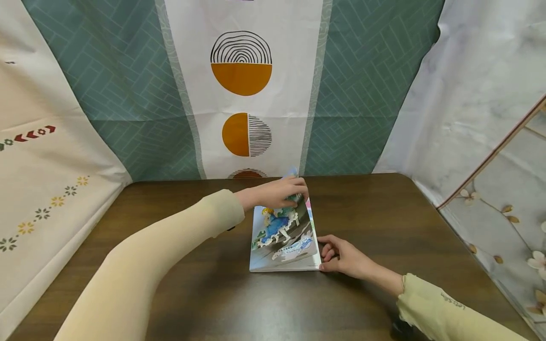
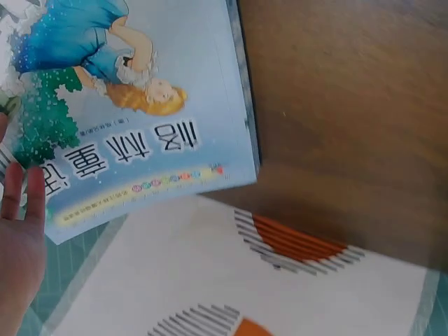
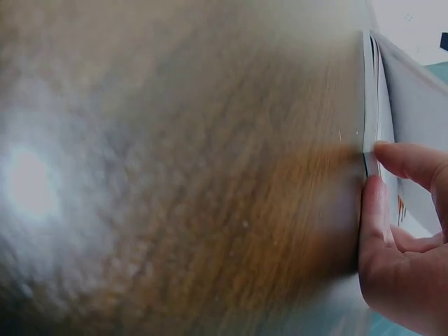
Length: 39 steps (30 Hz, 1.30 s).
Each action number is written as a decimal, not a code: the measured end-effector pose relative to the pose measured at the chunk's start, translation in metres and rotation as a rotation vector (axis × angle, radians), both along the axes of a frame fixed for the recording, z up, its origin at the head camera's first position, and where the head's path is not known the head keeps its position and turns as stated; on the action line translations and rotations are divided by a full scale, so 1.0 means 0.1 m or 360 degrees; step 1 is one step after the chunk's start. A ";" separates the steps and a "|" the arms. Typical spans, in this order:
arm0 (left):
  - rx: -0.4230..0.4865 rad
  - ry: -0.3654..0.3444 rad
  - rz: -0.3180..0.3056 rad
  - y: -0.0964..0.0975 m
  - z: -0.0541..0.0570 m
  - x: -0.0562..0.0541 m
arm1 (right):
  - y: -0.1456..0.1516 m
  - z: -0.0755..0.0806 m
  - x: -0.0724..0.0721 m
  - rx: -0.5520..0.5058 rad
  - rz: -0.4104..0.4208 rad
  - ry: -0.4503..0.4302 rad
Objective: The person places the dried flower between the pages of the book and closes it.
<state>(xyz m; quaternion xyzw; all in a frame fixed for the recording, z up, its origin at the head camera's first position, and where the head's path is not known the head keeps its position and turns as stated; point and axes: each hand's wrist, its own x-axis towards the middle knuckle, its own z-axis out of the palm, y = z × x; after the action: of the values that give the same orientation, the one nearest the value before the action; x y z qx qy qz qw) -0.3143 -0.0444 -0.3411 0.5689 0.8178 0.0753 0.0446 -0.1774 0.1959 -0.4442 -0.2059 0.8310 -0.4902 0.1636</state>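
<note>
A picture book [image 1: 264, 255] lies on the brown table, its cover showing a blond figure in a blue dress. My left hand [image 1: 279, 192] reaches over the upper part and grips the cover near its upper right edge; the cover is raised there, with other pages showing beneath. In the left wrist view, the title side of the cover [image 2: 210, 91] faces the camera and fingers [image 2: 35, 192] lie at its edge. At the lower right edge, my right hand [image 1: 345, 258] holds the book's side. The right wrist view shows thumb and finger at the page edges [image 3: 371, 91].
The brown wooden table [image 1: 362, 213] extends around the book. Behind it hangs a green and white patterned cloth [image 1: 358, 94]. A cream cloth [image 1: 51, 166] stands on the left and a marble-patterned, flowered sheet [image 1: 482, 118] on the right.
</note>
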 end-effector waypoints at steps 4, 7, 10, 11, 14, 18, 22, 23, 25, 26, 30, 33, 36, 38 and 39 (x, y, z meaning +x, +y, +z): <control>-0.0011 -0.0013 -0.0021 0.08 -0.14 -0.04 | -0.01 0.01 0.01 0.0024 -0.0002 0.0029; -0.0064 -0.0047 -0.0025 0.15 -0.20 -0.05 | -0.01 0.01 0.02 0.0027 0.0004 0.0022; -0.0114 -0.0073 -0.0001 0.21 -0.23 -0.04 | -0.02 0.01 0.02 0.0032 0.0010 0.0022; -0.0133 -0.0062 0.0008 0.22 -0.24 -0.03 | -0.01 0.01 0.02 0.0027 0.0015 0.0027; -0.0179 -0.0022 0.0045 0.27 -0.29 -0.01 | -0.01 0.00 0.02 0.0045 0.0001 0.0052; -0.0221 0.0007 0.0067 0.33 -0.38 -0.01 | 0.00 0.00 0.03 0.0075 -0.0006 0.0046; -0.0262 -0.0023 0.0065 0.38 -0.47 -0.05 | 0.00 0.01 0.03 0.0104 -0.0006 0.0019; -0.0274 -0.0026 0.0060 0.39 -0.49 -0.06 | 0.00 0.01 0.03 0.0109 -0.0010 0.0020; -0.0304 -0.0031 0.0063 0.42 -0.50 -0.09 | -0.01 0.02 0.03 0.0122 -0.0024 0.0036; -0.0318 -0.0037 0.0065 0.44 -0.49 -0.10 | -0.01 0.03 0.03 0.0128 -0.0031 0.0043; -0.0354 -0.0119 0.0077 0.49 -0.48 -0.15 | 0.00 0.05 0.03 0.0138 -0.0046 0.0056; -0.0379 -0.0184 0.0105 0.52 -0.45 -0.15 | 0.01 0.06 0.02 0.0143 -0.0054 0.0052; -0.0388 -0.0229 0.0145 0.52 -0.45 -0.14 | 0.00 0.06 0.02 0.0153 -0.0052 0.0056; -0.0386 -0.0280 0.0179 0.51 -0.46 -0.13 | 0.00 0.06 0.02 0.0161 -0.0043 0.0051; -0.0378 -0.0303 0.0194 0.50 -0.49 -0.13 | -0.01 0.05 0.02 0.0169 -0.0039 0.0048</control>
<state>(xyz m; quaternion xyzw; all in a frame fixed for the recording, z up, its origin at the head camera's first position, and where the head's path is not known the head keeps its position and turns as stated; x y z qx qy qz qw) -0.3273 0.0052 -0.3897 0.4992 0.8460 0.0341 0.1842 -0.1751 0.1951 -0.4390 -0.1943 0.8606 -0.4443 0.1556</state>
